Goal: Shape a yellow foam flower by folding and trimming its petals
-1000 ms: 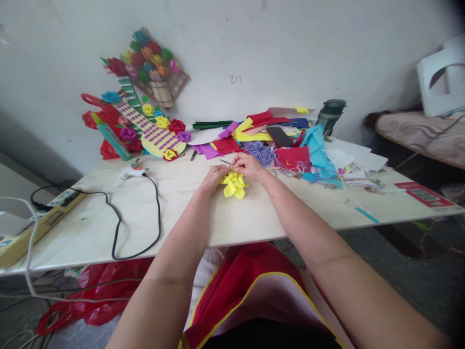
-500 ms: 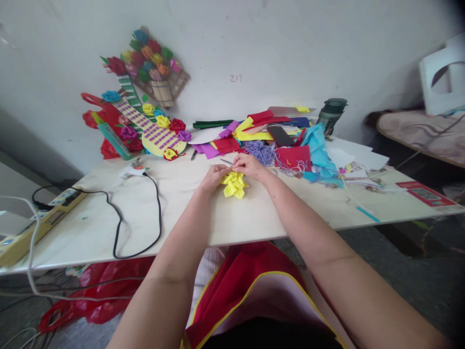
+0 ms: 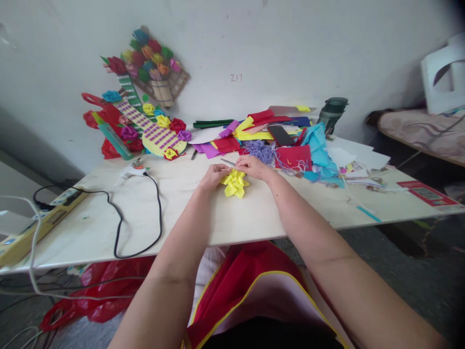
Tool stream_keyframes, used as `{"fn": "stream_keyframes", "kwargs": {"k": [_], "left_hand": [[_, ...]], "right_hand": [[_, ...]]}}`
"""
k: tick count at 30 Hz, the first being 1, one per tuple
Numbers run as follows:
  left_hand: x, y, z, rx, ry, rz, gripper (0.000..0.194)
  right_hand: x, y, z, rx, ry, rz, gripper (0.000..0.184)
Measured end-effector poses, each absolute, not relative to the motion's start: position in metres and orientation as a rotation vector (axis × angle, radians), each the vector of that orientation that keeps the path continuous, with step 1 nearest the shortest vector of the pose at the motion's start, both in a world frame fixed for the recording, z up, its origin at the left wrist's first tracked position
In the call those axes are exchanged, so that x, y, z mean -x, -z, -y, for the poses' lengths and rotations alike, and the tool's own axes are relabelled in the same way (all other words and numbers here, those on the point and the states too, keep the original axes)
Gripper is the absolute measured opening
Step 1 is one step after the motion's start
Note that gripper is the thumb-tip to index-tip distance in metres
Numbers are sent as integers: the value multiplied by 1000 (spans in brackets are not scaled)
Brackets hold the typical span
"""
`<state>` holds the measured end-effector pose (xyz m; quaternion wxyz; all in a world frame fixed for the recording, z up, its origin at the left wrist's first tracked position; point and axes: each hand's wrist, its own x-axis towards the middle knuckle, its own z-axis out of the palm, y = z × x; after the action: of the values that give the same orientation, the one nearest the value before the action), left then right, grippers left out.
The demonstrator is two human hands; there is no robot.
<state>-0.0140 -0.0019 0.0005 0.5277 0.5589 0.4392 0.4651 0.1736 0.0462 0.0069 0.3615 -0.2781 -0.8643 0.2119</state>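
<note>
A yellow paper flower (image 3: pixel 235 185) with several pointed petals is held low over the table. My left hand (image 3: pixel 214 175) pinches its upper left side, fingers closed. On the upper right side my right hand (image 3: pixel 254 167) is also closed, its fingertips pressed together at the flower's far edge. A slim grey pointed tool (image 3: pixel 227 161) shows just beyond the fingertips, its tip to the left. Its other end is hidden among the fingers, so which hand grips it is unclear.
Behind my hands lie purple yarn (image 3: pixel 259 151), coloured paper strips (image 3: pixel 250 128), a phone (image 3: pixel 280 135) and blue crepe paper (image 3: pixel 319 152). A bottle (image 3: pixel 331 116) stands farther back. Leftward are a glue gun (image 3: pixel 133 169) with its black cord (image 3: pixel 118 218), a glue bottle (image 3: pixel 112 138) and a flower-decorated guitar shape (image 3: pixel 162 138).
My right hand has shifted slightly to the right, and more of the grey tool shows between the hands. The left hand and the flower stay almost in place.
</note>
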Motion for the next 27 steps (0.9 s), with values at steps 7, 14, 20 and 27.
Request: {"fn": "stream_keyframes", "kwargs": {"k": [7,14,20,27], "left_hand": [[14,0,4,-1316,-1077,-986,43],[14,-1,4,-1287,-1083,-947,44],[17,2,1,-1295,-1065,-973,39],[17,5,-2,-1271,-1057,-984,36]], "right_hand": [[-175,-7,-45,776,-447,2238,18],[-173,-7,-45,790,-364,2211,15],[-171,-8,-42,778,-322,2187,13],[-169,-11,-38,780,-316,2204,12]]}}
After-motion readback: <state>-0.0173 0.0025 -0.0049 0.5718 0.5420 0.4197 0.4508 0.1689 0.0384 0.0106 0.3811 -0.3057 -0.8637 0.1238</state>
